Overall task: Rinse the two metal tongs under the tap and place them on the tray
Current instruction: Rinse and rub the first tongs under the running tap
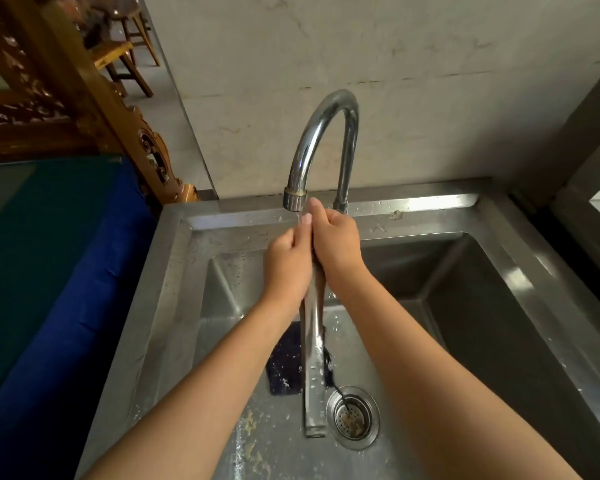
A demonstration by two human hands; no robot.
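steel sink (174, 271): both hands (286, 261) (336, 244) grip tongs (313, 358) under tap (321, 147).

Wet steel sink (174, 271), dark cloth (284, 362) and strainer (353, 415) on its crumb-flecked floor.

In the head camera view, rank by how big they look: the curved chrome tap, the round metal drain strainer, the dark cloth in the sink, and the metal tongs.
Largest to smallest as seen:
1. Curved chrome tap
2. Metal tongs, though nearer the camera
3. Dark cloth, partly hidden behind the tongs
4. Round metal drain strainer
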